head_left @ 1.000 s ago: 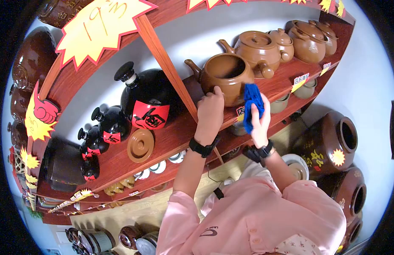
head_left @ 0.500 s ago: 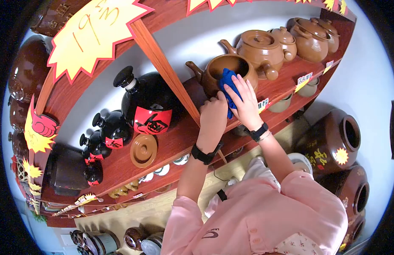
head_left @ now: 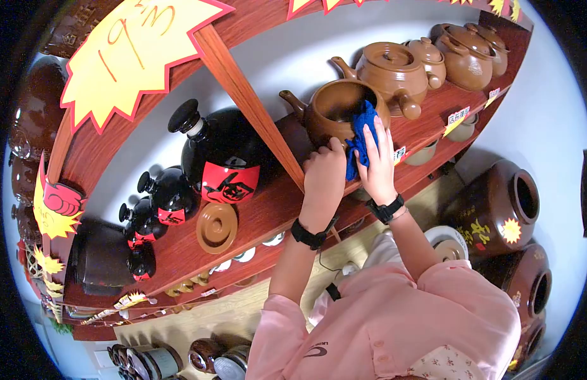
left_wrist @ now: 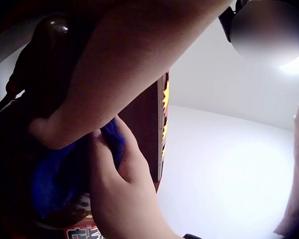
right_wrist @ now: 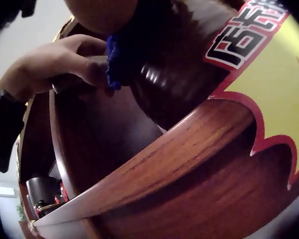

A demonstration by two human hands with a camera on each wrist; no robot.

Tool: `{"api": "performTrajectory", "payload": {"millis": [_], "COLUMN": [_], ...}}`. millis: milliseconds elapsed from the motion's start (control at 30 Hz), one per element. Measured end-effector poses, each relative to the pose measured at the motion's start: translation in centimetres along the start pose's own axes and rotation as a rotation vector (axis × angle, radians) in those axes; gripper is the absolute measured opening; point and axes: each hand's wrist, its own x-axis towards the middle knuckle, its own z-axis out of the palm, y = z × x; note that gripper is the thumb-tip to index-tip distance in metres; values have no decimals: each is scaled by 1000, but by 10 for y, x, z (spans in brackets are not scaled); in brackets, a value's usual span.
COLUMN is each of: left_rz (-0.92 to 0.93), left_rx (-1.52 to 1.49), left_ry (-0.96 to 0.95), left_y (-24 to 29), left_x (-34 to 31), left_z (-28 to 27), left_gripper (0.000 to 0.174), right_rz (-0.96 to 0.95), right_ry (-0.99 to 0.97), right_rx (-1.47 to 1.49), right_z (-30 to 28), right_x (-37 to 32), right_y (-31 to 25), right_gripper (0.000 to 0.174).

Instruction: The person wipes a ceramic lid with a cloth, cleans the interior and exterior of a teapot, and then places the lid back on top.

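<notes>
An uncovered brown clay pot (head_left: 318, 130) with a side spout stands on the red-brown shelf. My left hand (head_left: 325, 183) grips its near left side with curled fingers; whether they hold a handle there is hidden. With fingers mostly straight, my right hand (head_left: 379, 161) presses a bunched blue cloth (head_left: 363, 130) on the pot's rim and outer near side. In the left wrist view the cloth (left_wrist: 52, 186) lies against the dark pot, beside my right hand (left_wrist: 127, 194). The right wrist view has my left hand (right_wrist: 50, 64) next to the cloth (right_wrist: 114, 62).
A loose brown lid (head_left: 217, 228) lies on the shelf (head_left: 271, 215) near black bottles (head_left: 224, 152) with red labels. Lidded brown pots (head_left: 391, 73) stand farther right. A wooden divider (head_left: 249, 95) rises beside the open pot. Large dark jars (head_left: 496, 202) stand at lower right.
My right hand has carried the cloth from the pot's right side over to its front near my left hand, then slightly back right. My left hand keeps its grip.
</notes>
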Motion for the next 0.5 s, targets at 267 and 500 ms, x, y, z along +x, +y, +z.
{"api": "performTrajectory", "payload": {"millis": [267, 500], "left_rz": [-8, -23], "left_rx": [-123, -160], "left_ry": [-27, -42], "left_y": [-2, -1], "left_x": [0, 0], "left_z": [-6, -8], "left_gripper": [13, 16], "right_rz": [-18, 49], "right_ry": [-14, -13], "right_rx": [-29, -51], "right_z": [-2, 0], "right_x": [-14, -26], "right_y": [10, 14], "right_gripper": [66, 69]}}
